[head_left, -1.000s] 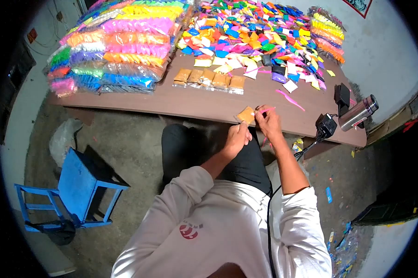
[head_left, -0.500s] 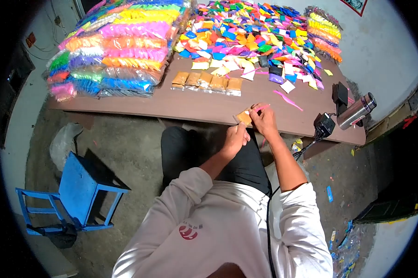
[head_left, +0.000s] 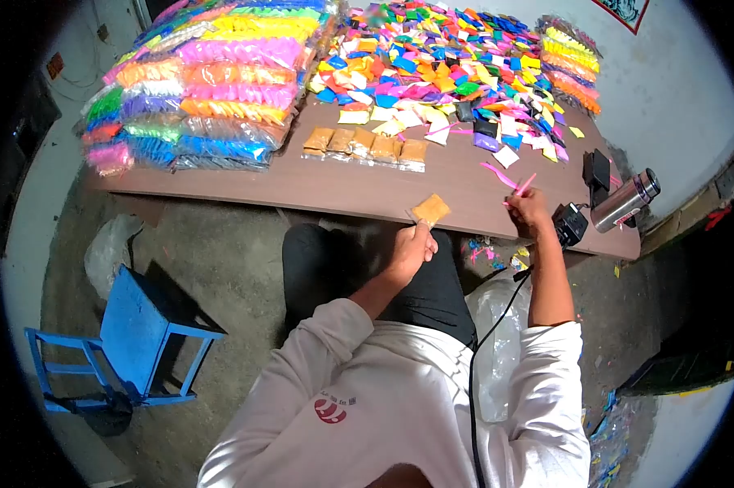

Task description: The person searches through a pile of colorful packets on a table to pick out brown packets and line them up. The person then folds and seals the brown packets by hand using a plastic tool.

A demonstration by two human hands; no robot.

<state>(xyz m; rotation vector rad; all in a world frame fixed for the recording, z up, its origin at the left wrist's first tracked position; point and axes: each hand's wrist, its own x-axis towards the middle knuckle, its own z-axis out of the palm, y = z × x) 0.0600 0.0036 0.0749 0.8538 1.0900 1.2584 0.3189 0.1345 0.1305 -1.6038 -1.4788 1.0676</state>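
Observation:
My left hand [head_left: 415, 246] pinches the lower corner of a small clear packet [head_left: 432, 209] with orange-brown contents, just over the table's front edge. My right hand [head_left: 531, 209] is at the table's right front, its fingers closed around a thin pink plastic strip [head_left: 526, 184] whose end sticks up past them. Another pink strip [head_left: 497, 174] lies on the table just beyond that hand. Farther back on the left, a row of several joined brown packets [head_left: 365, 146] in clear wrap lies flat on the brown table [head_left: 285, 180].
Bagged coloured packets [head_left: 237, 93] are stacked at the back left, beside a wide heap of loose coloured packets [head_left: 440, 65]. A steel thermos [head_left: 627, 199] and a black adapter [head_left: 570, 224] with a cable stand at right. A blue chair [head_left: 135, 329] is at left on the floor.
My right hand has moved right, away from the packet, carrying the pink strip toward the other strip on the table. My left hand stays in place, still gripping the packet.

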